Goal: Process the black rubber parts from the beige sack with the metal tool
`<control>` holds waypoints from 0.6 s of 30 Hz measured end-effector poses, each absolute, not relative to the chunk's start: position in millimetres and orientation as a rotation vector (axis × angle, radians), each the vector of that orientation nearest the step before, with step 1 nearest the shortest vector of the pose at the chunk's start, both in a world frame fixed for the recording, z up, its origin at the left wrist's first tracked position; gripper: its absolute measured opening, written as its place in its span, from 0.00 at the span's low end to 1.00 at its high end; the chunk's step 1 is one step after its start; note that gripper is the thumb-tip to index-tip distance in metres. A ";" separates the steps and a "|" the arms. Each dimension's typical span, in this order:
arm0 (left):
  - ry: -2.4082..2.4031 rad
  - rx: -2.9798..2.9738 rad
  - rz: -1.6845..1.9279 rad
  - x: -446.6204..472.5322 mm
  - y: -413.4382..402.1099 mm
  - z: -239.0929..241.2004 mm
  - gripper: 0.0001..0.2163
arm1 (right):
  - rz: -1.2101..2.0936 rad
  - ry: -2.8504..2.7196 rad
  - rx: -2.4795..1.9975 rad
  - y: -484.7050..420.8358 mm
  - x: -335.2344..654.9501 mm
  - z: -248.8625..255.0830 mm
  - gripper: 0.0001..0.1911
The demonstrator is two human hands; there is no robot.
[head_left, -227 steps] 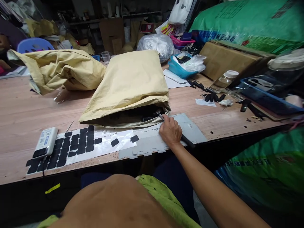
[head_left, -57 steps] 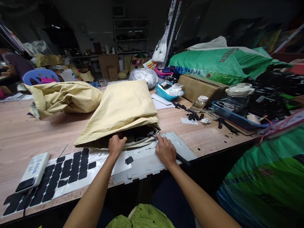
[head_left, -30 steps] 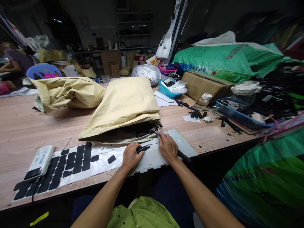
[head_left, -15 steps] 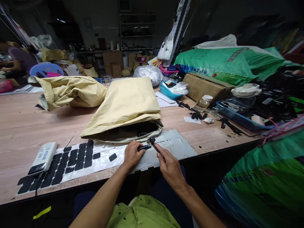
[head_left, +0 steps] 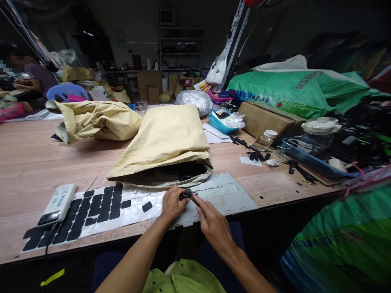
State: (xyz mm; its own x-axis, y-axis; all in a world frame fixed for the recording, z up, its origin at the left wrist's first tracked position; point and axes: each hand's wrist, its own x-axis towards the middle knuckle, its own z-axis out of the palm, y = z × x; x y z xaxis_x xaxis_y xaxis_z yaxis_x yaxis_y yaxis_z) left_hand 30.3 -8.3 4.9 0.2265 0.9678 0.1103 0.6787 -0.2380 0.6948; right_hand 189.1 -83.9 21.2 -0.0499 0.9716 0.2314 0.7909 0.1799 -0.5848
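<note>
On grey panel [head_left: 226, 195], left hand [head_left: 171, 204] is pinching small black part [head_left: 184, 195], fingers closed; right hand [head_left: 214, 226] is gripping thin tool [head_left: 193, 197] against it; open sack [head_left: 165, 142] just behind.

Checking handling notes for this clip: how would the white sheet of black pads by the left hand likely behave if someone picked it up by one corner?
The white sheet lies thin and flat on the table, so it would probably flop and bend. The device resting on its far end would likely slide or pin it.
</note>
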 end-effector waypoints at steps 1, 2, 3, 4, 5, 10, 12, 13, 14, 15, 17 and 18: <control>1.511 1.991 0.749 30.5 -8.2 4.5 0.04 | 0.423 -1.888 -1.665 -82.8 189.6 19.4 0.22; 1.512 1.987 0.755 30.8 -8.2 4.3 0.05 | 0.426 -1.879 -1.677 -80.2 191.1 18.4 0.22; 1.511 1.984 0.756 31.0 -8.2 4.1 0.05 | 0.412 -1.858 -1.693 -75.9 193.5 18.3 0.21; 1.509 1.983 0.755 31.2 -8.2 4.1 0.06 | 0.380 -1.827 -1.713 -69.9 196.8 19.1 0.21; 1.507 1.985 0.753 31.2 -8.4 4.2 0.07 | 0.336 -1.793 -1.739 -62.3 200.5 20.6 0.21; 1.507 2.012 0.762 30.2 -10.7 4.7 0.07 | 0.133 -1.684 -1.940 -13.5 217.3 23.4 0.21; 1.506 2.012 0.766 29.9 -10.8 4.1 0.06 | 0.092 -1.698 -2.034 1.1 218.7 17.4 0.20; 1.507 2.009 0.762 30.0 -10.1 3.8 0.06 | 0.060 -1.712 -2.071 6.0 218.1 13.3 0.20; 1.508 2.008 0.759 30.3 -9.1 3.6 0.06 | 0.017 -1.729 -2.098 9.3 216.9 8.9 0.20; 1.505 2.008 0.757 30.7 -7.8 3.7 0.06 | -0.034 -1.744 -2.115 11.3 215.5 4.6 0.20; 1.487 2.010 0.761 31.4 -6.3 5.0 0.05 | -0.136 -1.760 -2.137 12.6 212.6 -2.3 0.20; 1.476 2.007 0.772 31.4 -7.3 6.5 0.06 | -0.172 -1.766 -2.144 12.5 211.6 -4.6 0.20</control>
